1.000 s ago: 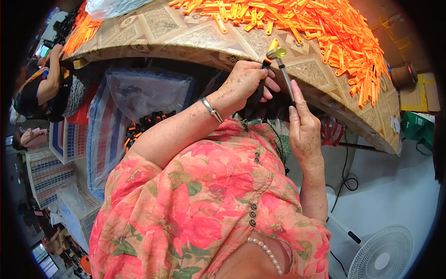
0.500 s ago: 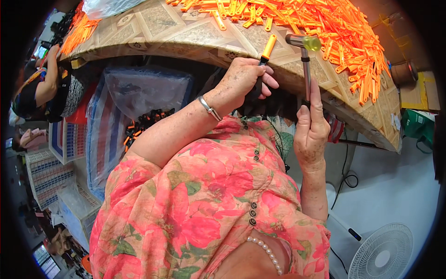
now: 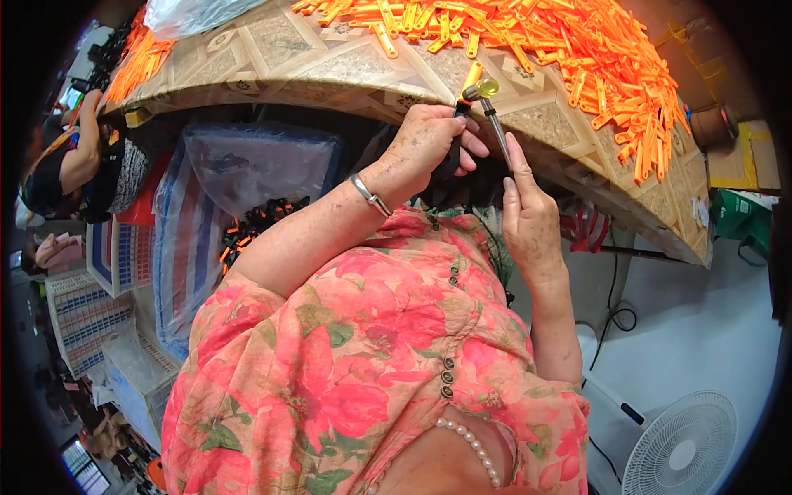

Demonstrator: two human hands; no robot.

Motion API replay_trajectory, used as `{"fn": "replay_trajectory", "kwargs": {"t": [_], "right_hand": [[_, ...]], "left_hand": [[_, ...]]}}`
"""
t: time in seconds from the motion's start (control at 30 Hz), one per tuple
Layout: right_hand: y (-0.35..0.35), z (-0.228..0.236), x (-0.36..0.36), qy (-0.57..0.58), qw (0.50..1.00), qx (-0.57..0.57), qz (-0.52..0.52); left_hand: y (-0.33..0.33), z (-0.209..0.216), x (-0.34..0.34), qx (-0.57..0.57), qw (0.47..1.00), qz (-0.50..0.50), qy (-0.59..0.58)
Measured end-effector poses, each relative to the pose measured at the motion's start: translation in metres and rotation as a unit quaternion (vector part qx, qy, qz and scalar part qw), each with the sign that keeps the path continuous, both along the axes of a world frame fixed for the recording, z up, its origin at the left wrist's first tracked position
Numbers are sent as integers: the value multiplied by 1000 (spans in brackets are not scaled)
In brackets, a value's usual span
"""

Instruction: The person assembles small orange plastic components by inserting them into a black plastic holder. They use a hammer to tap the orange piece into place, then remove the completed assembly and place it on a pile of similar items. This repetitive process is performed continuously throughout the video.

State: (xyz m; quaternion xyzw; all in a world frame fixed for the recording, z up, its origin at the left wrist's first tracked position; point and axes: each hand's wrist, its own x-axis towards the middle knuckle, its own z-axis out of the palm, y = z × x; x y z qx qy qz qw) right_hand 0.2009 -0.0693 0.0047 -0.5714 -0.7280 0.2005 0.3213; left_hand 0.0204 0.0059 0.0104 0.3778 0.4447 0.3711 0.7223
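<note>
Looking down, I see a table (image 3: 272,58) with a tan patterned covering, heaped along its far side with loose orange plastic pieces (image 3: 594,49); a white fan (image 3: 685,445) stands on the pale floor at lower right. My left hand (image 3: 429,144) pinches an orange piece (image 3: 469,82) upright at the table edge, its long axis pointing away from me. My right hand (image 3: 528,214) is closed round a small hammer (image 3: 493,115), handle running up to a yellowish head touching the piece.
</note>
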Motion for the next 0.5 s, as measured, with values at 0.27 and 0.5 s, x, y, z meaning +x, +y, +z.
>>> {"fn": "replay_trajectory", "kwargs": {"t": [0.27, 0.5], "right_hand": [[-6, 9, 40, 230, 964, 43, -127], [11, -9, 197, 229, 904, 69, -355]], "left_hand": [[-6, -5, -5, 36, 997, -57, -49], [-13, 15, 4, 158, 973, -141, -92]]}}
